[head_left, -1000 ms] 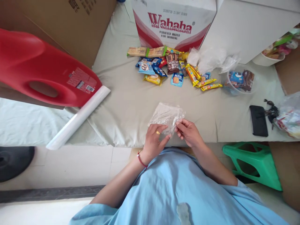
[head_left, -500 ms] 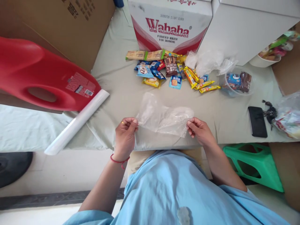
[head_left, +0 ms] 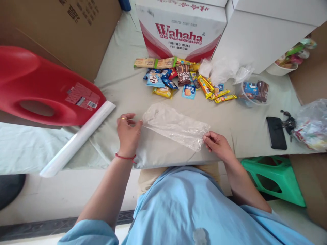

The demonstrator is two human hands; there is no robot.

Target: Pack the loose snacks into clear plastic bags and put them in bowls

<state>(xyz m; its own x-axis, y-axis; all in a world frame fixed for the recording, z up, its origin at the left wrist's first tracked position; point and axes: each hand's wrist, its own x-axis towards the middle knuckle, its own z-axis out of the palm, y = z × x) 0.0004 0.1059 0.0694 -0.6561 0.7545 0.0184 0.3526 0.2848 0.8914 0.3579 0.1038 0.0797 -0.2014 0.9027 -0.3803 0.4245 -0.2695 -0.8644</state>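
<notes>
A clear plastic bag (head_left: 176, 126) lies stretched out across the cloth in front of me, crinkled at its right end. My right hand (head_left: 217, 144) pinches that right end between thumb and fingers. At the bag's left edge is my left hand (head_left: 129, 134), its thumb apart from the bent fingers and its thumb tip at the plastic. Beyond the bag is a loose pile of wrapped snacks, among them a brown cocoa packet (head_left: 183, 75), a light blue packet (head_left: 154, 80) and yellow sticks (head_left: 226, 98).
A white plastic roll (head_left: 79, 139) leans beside a red jug (head_left: 48, 88) on the left. Behind the snacks stand a Wahaha carton (head_left: 178, 37) and crumpled clear bags (head_left: 222, 69). To the right are a clear tub (head_left: 240, 93), a black phone (head_left: 276, 132) and a green stool (head_left: 273, 177).
My left hand has moved left and its fingers have parted from their pinch. The bag has straightened from a bunched shape into a long strip. My right hand keeps its pinch.
</notes>
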